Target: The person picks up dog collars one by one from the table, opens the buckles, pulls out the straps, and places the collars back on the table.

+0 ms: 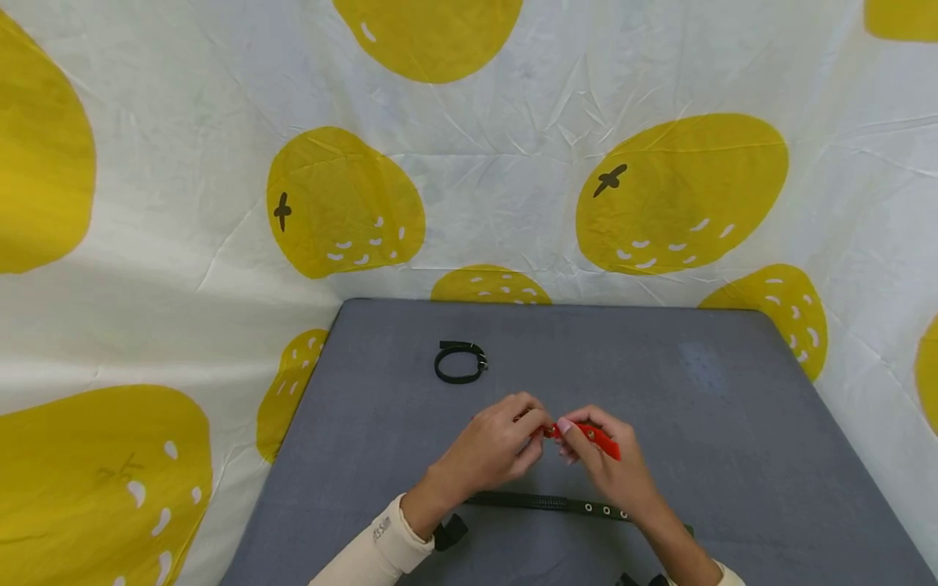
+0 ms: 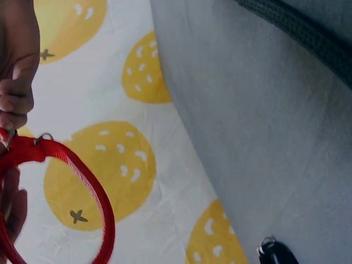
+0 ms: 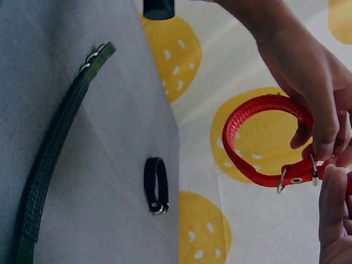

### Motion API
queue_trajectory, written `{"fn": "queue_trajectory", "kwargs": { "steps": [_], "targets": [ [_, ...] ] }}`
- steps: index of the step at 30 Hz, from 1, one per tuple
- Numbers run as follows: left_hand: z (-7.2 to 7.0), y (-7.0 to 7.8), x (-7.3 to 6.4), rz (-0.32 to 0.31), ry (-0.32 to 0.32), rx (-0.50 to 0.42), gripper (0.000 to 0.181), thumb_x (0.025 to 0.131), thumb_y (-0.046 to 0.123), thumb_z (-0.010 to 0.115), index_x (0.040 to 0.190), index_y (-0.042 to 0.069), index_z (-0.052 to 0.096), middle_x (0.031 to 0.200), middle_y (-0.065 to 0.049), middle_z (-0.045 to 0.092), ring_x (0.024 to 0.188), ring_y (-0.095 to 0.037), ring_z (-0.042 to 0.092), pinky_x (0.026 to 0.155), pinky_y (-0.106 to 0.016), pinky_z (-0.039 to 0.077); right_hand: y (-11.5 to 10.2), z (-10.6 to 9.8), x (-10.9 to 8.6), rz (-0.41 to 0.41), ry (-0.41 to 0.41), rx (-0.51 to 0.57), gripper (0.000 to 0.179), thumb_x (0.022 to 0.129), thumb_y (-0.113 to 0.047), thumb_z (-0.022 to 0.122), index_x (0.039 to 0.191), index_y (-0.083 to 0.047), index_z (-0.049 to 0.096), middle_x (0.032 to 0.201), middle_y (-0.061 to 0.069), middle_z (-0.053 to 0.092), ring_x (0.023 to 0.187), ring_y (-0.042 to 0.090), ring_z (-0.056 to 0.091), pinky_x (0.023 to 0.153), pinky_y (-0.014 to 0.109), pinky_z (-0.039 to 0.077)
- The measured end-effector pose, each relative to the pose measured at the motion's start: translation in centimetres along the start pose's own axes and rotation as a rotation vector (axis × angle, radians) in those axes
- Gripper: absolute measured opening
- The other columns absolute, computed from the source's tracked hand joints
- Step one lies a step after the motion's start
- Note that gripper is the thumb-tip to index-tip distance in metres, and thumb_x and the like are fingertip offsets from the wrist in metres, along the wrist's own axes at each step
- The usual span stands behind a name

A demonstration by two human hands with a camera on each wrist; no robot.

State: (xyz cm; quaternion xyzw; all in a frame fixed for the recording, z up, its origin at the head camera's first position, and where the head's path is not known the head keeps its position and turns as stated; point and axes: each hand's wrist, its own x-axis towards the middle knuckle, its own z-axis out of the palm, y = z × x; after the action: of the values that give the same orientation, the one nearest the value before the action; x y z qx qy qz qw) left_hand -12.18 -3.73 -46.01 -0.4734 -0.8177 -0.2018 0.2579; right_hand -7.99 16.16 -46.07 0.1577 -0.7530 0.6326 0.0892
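A red collar with a metal buckle, a D-ring and eyelets is bent into a loop and held above the table. My left hand grips it near the buckle, fingers bent inward. With thumb and fingers, my right hand pinches the strap beside the buckle, and a red end with eyelets sticks out past that hand. In the right wrist view the two hands almost meet at the buckle. Fingers partly hide how the strap runs through it. From the left wrist view the loop hangs below the right hand.
A dark green collar with eyelets lies stretched out on the grey table, beneath my forearms. Farther back rests a black buckled collar, curled into a ring. White fabric with yellow fruit prints surrounds the table's back and sides.
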Motion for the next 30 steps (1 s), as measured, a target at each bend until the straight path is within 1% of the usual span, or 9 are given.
{"fn": "queue_trajectory", "kwargs": {
  "steps": [4,7,10,13,17,20,23,27,30],
  "targets": [
    [-0.4,-0.3,-0.3,0.065,-0.026,-0.007,0.008,0.096,0.014,0.068,0.103,0.015,0.070,0.107,0.002,0.062,0.087,-0.004,0.058,0.076,-0.010,0.047,-0.2,-0.3,0.2,0.136,0.014,0.029,0.015,0.100,-0.005,0.060,0.093,0.007,0.064,0.076,0.000,0.070,0.063,0.019,0.068,0.058,0.031,0.058],
    [-0.9,-0.5,-0.4,0.080,-0.058,-0.019,0.011,0.095,0.019,0.072,0.104,0.014,0.071,0.108,0.002,0.065,0.092,-0.005,0.063,0.082,-0.009,0.049,0.0,-0.4,0.2,0.189,0.010,0.031,0.018,0.100,-0.010,0.061,0.094,0.007,0.064,0.076,0.005,0.070,0.065,0.021,0.068,0.060,0.031,0.058],
    [-1.2,-0.5,-0.4,0.086,-0.088,-0.030,0.012,0.092,0.019,0.075,0.102,0.014,0.072,0.105,0.003,0.068,0.092,-0.004,0.065,0.084,-0.009,0.050,0.3,-0.4,0.2,0.176,-0.009,0.001,0.017,0.100,-0.011,0.061,0.094,0.004,0.066,0.077,0.010,0.069,0.065,0.021,0.068,0.060,0.032,0.059],
    [-1.5,-0.5,-0.4,0.093,-0.100,-0.041,0.010,0.091,0.018,0.076,0.099,0.014,0.072,0.102,0.005,0.069,0.092,-0.003,0.066,0.084,-0.008,0.049,0.7,-0.2,0.1,0.142,-0.019,-0.050,0.013,0.100,-0.011,0.062,0.094,0.000,0.068,0.077,0.013,0.068,0.063,0.019,0.067,0.059,0.032,0.058],
    [-1.6,-0.6,-0.3,0.096,-0.085,-0.093,0.008,0.092,0.017,0.075,0.098,0.013,0.072,0.100,0.005,0.071,0.090,-0.003,0.066,0.083,-0.007,0.049,0.9,-0.1,0.1,0.114,-0.027,-0.082,0.008,0.098,-0.010,0.064,0.100,-0.003,0.068,0.077,0.006,0.069,0.062,0.018,0.066,0.056,0.029,0.054],
    [-1.8,-0.7,-0.3,0.080,-0.064,-0.167,0.007,0.093,0.017,0.074,0.098,0.012,0.072,0.100,0.003,0.072,0.090,-0.004,0.067,0.083,-0.006,0.048,1.0,-0.3,0.0,0.066,-0.047,-0.051,0.009,0.097,-0.005,0.064,0.106,-0.001,0.066,0.076,-0.004,0.068,0.063,0.015,0.066,0.054,0.029,0.052],
    [-2.0,-0.7,-0.2,0.044,-0.042,-0.267,0.009,0.093,0.017,0.073,0.099,0.011,0.072,0.100,0.002,0.072,0.087,-0.003,0.066,0.081,-0.005,0.048,1.2,-0.6,-0.3,-0.005,-0.093,0.009,0.016,0.096,0.003,0.061,0.111,0.002,0.062,0.075,-0.008,0.066,0.060,0.012,0.063,0.056,0.029,0.053],
    [-2.4,-0.4,0.0,-0.045,-0.007,-0.479,0.015,0.090,0.012,0.075,0.105,0.010,0.071,0.098,-0.001,0.071,0.080,-0.003,0.064,0.074,-0.007,0.049,1.5,-1.3,-0.5,-0.065,-0.199,0.097,0.025,0.098,0.009,0.053,0.121,0.002,0.057,0.095,-0.004,0.066,0.059,0.012,0.061,0.058,0.030,0.053],
    [-2.7,-0.2,0.2,-0.098,0.042,-0.601,0.022,0.087,0.006,0.077,0.107,0.009,0.070,0.097,-0.004,0.070,0.078,-0.005,0.064,0.071,-0.010,0.051,1.7,-1.9,-0.6,-0.064,-0.314,0.207,0.033,0.103,0.007,0.041,0.131,-0.001,0.056,0.097,0.005,0.067,0.064,0.014,0.065,0.058,0.033,0.054]
  ]
}}
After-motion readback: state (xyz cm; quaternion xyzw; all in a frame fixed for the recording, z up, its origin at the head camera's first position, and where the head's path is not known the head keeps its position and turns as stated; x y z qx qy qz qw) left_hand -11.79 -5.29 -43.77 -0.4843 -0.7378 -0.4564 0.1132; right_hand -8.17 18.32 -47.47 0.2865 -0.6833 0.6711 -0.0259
